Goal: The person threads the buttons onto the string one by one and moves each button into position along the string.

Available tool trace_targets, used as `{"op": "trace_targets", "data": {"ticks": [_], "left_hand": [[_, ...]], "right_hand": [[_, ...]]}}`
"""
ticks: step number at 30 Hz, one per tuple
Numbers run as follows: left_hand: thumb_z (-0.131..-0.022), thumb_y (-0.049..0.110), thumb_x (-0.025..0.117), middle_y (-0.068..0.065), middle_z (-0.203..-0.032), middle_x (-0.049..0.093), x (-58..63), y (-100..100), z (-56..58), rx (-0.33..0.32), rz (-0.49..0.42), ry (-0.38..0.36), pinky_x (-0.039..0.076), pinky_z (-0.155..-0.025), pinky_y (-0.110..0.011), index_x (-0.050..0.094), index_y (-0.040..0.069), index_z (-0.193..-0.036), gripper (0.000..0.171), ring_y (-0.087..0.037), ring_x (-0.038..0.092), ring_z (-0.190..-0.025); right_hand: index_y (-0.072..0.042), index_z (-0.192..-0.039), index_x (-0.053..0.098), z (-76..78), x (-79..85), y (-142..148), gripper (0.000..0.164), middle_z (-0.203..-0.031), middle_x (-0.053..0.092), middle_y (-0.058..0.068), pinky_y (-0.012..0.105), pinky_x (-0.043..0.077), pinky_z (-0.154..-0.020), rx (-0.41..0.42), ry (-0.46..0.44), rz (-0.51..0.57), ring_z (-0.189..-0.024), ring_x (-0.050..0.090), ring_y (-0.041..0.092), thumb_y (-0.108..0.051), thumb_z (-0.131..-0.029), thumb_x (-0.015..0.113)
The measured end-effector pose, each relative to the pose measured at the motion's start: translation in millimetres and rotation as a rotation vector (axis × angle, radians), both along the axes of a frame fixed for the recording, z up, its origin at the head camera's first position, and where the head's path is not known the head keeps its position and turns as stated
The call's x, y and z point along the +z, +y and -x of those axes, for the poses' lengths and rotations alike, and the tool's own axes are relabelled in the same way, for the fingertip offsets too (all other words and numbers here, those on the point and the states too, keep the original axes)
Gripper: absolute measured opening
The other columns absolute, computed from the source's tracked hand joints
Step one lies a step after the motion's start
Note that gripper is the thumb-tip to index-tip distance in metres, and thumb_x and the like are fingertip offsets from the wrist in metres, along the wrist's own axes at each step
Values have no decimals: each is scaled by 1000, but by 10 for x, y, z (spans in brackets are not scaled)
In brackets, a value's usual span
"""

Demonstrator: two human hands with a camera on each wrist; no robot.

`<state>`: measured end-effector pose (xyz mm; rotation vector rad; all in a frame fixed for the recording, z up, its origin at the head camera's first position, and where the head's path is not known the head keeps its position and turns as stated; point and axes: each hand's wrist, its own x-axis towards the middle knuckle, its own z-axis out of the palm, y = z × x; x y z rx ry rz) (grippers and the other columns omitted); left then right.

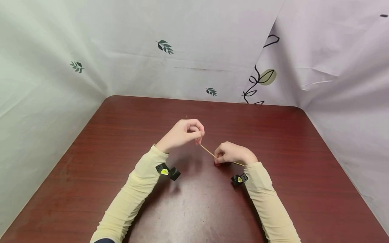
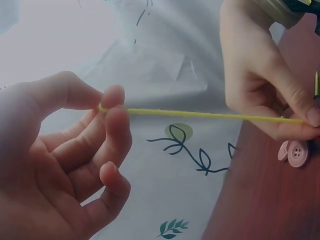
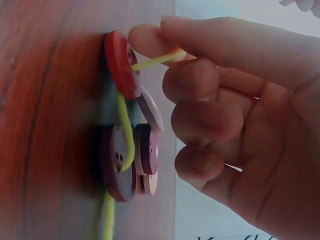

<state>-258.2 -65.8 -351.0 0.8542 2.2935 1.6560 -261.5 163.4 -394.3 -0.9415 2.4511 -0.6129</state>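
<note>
My left hand point(image 1: 183, 135) pinches one end of a yellow string point(image 2: 190, 114) between thumb and fingertips, above the table. Taut, the string slants down to my right hand point(image 1: 234, 153), whose thumb and index finger pinch it close to the tabletop. Below those fingertips, in the right wrist view, a red button point(image 3: 119, 62) stands tilted with the string coming out of its face. Farther along, the string runs through a larger purple button point(image 3: 117, 170). Behind these sit several smaller pink and purple buttons point(image 3: 151, 150), partly overlapping. In the head view my right hand hides most buttons.
Dark reddish-brown wood makes up the tabletop point(image 1: 182, 209). White cloth point(image 1: 194, 33) printed with leaves hangs behind it and along both sides. Each sleeved wrist carries a small black camera point(image 1: 174, 173). More string point(image 1: 238, 164) trails beneath my right wrist.
</note>
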Motion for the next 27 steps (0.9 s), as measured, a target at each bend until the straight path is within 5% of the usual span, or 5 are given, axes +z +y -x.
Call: {"op": "trace_targets", "data": {"ticks": [6,13,27], "left_hand": [[-88,4,58,-1,-60,61,13,-23,13,10,2,1,42,-60,-25,59,10,-85,7,-36,58,-66],[-88,4,58,0,-60,59,11,-30,12,7,12,-10,42,-59,-28,60,10,-85,7,-15,56,-59],[-90,7,60,-6,-67,65,12,24,-26,-98,95,23,46,-66,-26,61,4,-91,3,-33,62,-71]], "right_hand": [[-10,-70,65,15,-5,66,10,-57,47,-12,17,35,-55,-7,-24,-2,-56,42,2,-8,-79,70],[-7,-69,69,5,26,135,10,-73,52,-3,18,40,-63,-44,2,-37,-66,47,5,-10,-78,73],[-11,-86,69,-3,117,244,5,-63,59,-2,20,42,-64,-48,-48,26,-62,52,6,-12,-83,72]]}}
